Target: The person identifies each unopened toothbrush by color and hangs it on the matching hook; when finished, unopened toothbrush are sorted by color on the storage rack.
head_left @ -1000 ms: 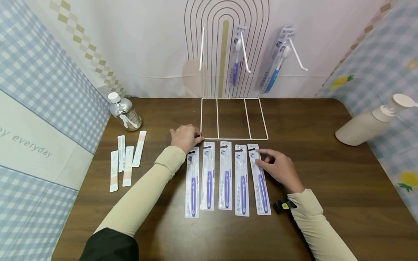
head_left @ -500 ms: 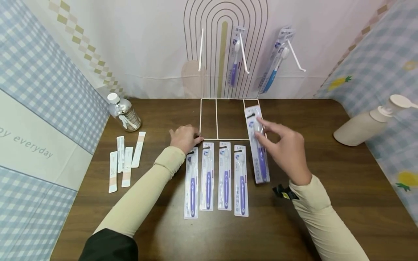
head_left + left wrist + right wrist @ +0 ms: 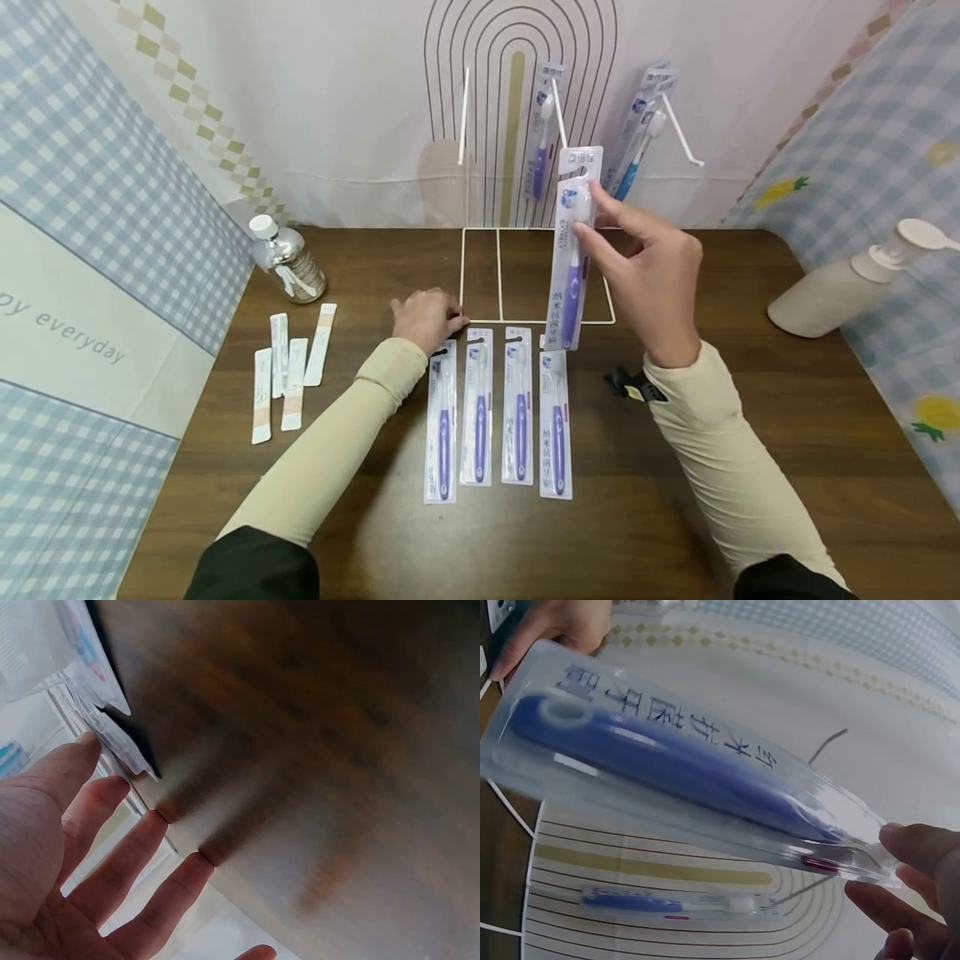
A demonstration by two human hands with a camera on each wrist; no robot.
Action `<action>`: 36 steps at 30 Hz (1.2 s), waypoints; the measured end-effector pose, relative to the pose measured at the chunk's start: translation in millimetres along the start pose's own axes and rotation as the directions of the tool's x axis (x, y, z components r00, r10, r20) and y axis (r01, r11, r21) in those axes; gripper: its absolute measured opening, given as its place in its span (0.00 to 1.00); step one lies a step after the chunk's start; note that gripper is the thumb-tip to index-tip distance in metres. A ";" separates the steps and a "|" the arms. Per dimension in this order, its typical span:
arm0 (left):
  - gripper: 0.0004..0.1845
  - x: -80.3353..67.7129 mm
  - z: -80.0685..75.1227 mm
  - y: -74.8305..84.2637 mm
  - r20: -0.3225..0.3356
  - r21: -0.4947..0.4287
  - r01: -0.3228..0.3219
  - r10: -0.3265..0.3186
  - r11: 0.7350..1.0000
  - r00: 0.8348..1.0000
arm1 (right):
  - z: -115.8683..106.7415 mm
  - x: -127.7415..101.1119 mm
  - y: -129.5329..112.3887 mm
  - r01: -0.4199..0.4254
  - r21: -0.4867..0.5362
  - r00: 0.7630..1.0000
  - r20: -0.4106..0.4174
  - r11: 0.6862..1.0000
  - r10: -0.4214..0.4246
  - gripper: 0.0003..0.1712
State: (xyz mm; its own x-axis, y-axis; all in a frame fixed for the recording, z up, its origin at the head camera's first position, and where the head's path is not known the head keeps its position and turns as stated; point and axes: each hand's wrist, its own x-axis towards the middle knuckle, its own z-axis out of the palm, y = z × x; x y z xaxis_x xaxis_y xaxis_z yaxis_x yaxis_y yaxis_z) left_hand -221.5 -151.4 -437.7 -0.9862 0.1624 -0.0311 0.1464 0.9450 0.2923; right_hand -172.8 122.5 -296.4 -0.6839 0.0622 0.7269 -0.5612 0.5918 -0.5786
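My right hand [image 3: 649, 271] pinches a packaged purple toothbrush [image 3: 567, 283] by its upper part, thumb on one side and fingers on the other. Raised off the table, the pack hangs nearly upright in front of the middle hook [image 3: 559, 112]. In the right wrist view the toothbrush [image 3: 667, 769] stretches across, handle at upper left. My left hand [image 3: 426, 318] rests at the front left corner of the white wire rack [image 3: 480, 320]; in the left wrist view its fingertips [image 3: 161, 814] touch the table. Several packaged toothbrushes [image 3: 481, 417] lie in a row before the rack, the rightmost partly covered.
One purple packaged toothbrush [image 3: 538, 158] hangs on the middle hook; blue ones [image 3: 628, 177] hang on the right hook [image 3: 681, 129]. At left stand a bottle with a white cap [image 3: 288, 258] and several paper sachets [image 3: 294, 383]. A pump bottle [image 3: 832, 292] stands at right.
My right hand has lifted the rightmost toothbrush pack from the table row and carried it up, back and slightly left. The left hand has stayed at the rack's corner.
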 end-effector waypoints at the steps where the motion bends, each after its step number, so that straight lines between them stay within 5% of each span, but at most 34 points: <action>1: 0.11 -0.1 0.1 -0.1 0.000 0.001 0.000 0.000 1.000 1.000 | 2.6 0.9 0.9 -0.010 0.008 1.000 -0.002 1.000 0.010 0.23; 11: 0.11 -0.8 -1.1 -1.8 -0.006 0.004 -0.002 0.002 1.000 1.000 | 38.8 22.1 21.8 -0.077 0.021 0.997 0.001 0.997 0.077 0.22; 24: 0.12 -0.3 0.8 0.0 -0.007 0.013 0.005 -0.005 1.000 1.000 | 94.9 91.7 67.5 -0.233 -0.087 0.972 -0.022 0.969 0.232 0.23; 36: 0.14 2.3 -1.2 2.0 -0.006 0.023 0.017 -0.016 1.000 1.000 | 104.2 109.2 78.1 -0.256 -0.180 0.967 -0.044 0.950 0.252 0.24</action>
State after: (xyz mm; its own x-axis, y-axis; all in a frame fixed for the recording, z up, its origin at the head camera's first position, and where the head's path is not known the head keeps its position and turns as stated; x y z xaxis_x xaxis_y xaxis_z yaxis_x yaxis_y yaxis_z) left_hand -223.6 -149.5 -436.0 -0.9889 0.1453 -0.0305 0.1318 0.9538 0.2699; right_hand -339.9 91.7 -300.8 -0.7822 0.2445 0.5730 -0.2739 0.6911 -0.6688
